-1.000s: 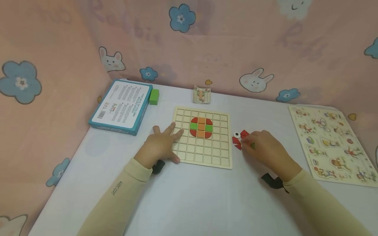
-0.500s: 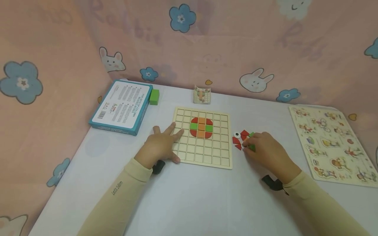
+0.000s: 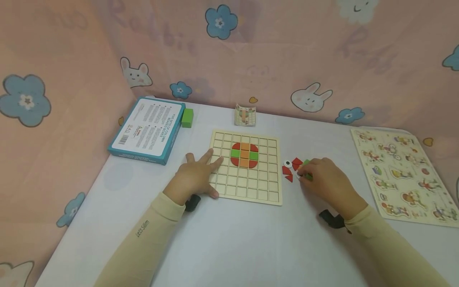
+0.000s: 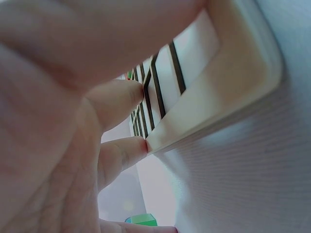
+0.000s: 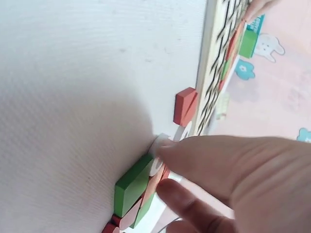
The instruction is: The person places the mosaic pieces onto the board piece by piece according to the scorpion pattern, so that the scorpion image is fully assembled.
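1. Head view: soft, even, moderate light covers the white cloth-covered table (image 3: 229, 239); the lettering on the pink backdrop printed with rabbits and blue flowers (image 3: 272, 59) looks faint and hazy.
2. Soft-edged shadows lie on the table along the inner sides of both beige sleeves (image 3: 391, 247).
3. On the flat teal-and-white box (image 3: 147, 127), larger print reads clearly; small print smears.
4. Left wrist view: glare bleaches a patch of table; the left hand's fingers (image 4: 119, 99) and the near corner of the square pale wooden grid board (image 4: 233, 73) are blurred.
5. Right wrist view: bright, washed-out; a broad shadow darkens the table beside the right hand's fingers (image 5: 182, 194).
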`<control>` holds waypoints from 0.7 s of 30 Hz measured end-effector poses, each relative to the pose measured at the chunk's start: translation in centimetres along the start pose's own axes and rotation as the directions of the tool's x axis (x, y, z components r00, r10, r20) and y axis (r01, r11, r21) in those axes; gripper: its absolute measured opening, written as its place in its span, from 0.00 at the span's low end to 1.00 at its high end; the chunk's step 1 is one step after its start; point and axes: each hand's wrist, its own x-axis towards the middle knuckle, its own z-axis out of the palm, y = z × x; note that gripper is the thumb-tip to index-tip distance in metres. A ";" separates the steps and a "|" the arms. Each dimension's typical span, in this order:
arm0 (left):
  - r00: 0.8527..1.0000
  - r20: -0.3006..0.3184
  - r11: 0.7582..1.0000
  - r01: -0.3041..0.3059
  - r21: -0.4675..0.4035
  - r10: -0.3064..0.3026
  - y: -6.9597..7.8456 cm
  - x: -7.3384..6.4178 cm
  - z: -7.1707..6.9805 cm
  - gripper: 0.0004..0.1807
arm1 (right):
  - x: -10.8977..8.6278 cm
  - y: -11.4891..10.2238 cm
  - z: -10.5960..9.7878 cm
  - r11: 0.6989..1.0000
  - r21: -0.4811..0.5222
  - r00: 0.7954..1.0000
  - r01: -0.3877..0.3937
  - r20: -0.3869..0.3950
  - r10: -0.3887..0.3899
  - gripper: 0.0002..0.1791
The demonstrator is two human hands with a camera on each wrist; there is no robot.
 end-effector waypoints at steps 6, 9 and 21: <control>1.000 0.000 1.000 -0.001 0.000 0.001 -0.1 0.0 0.1 0.65 | 0.4 0.3 0.2 0.999 0.038 0.998 0.025 -0.064 -0.022 0.12; 1.000 0.002 1.000 -0.001 -0.002 0.001 -0.1 0.0 0.1 0.65 | 0.6 0.1 0.5 0.999 0.027 0.998 0.020 -0.053 -0.019 0.12; 1.000 0.001 1.000 -0.005 -0.005 0.005 -0.2 0.2 0.2 0.65 | 0.7 -0.7 1.0 0.991 -0.095 0.991 0.094 -0.087 -0.102 0.09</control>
